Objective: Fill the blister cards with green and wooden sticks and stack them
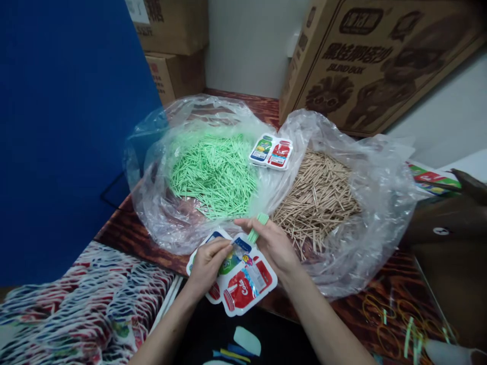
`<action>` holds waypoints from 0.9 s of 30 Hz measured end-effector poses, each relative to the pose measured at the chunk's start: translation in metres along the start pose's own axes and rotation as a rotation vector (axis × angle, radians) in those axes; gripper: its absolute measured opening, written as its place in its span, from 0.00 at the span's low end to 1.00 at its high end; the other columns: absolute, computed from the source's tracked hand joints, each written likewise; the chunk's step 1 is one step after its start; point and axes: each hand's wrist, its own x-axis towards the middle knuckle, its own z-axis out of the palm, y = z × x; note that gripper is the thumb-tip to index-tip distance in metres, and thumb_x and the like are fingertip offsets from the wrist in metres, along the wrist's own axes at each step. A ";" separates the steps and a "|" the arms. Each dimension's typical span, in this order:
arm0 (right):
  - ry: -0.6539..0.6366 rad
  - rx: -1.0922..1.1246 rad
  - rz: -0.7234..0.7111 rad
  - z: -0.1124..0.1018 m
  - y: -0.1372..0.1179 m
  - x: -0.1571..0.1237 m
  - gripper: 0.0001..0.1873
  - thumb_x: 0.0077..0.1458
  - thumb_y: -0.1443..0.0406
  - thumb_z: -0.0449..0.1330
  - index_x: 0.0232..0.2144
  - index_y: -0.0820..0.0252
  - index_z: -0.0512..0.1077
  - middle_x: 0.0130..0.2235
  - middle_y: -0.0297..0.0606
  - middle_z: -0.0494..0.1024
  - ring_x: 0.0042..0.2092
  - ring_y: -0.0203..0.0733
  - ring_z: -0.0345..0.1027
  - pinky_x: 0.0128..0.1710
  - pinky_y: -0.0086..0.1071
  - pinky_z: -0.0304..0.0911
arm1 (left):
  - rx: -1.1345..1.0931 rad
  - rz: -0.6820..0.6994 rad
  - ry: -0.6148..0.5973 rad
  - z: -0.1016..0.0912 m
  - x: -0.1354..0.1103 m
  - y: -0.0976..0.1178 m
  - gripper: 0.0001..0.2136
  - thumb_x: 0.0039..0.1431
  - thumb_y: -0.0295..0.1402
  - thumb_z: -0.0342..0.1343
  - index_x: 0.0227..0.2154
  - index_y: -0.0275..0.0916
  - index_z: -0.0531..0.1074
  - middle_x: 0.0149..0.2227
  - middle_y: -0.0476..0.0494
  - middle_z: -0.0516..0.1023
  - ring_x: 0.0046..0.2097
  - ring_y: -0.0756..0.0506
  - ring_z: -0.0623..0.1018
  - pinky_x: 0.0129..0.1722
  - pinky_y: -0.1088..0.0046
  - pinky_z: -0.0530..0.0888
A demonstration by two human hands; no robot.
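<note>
Left hand (208,261) pinches front pack (247,286) near top; back pack (214,293) just behind it. Right hand (277,249) holds small bunch of green sticks (258,228) by pack top. Packs held over near edge of tabletop (133,228), before two clear bags (384,203). Step looks like bringing sticks to pack. Next move seems to need wide pack top; can't tell if open.

A pale wall (251,50) stands behind a wood-grained table (133,228) (reddish brown) in dim light.

Bare hands (279,249) and forearms (323,317); black clothing (285,342) at bottom centre shows pale, blue and yellow shapes.
</note>
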 end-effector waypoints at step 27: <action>-0.160 -1.135 -0.473 -0.014 -0.028 -0.047 0.10 0.60 0.69 0.54 0.41 0.55 0.74 0.35 0.37 0.72 0.39 0.41 0.67 0.40 0.33 0.62 | -0.157 -0.210 -0.243 -0.001 -0.003 0.010 0.12 0.45 0.37 0.65 0.32 0.36 0.77 0.28 0.49 0.76 0.29 0.48 0.72 0.30 0.75 0.69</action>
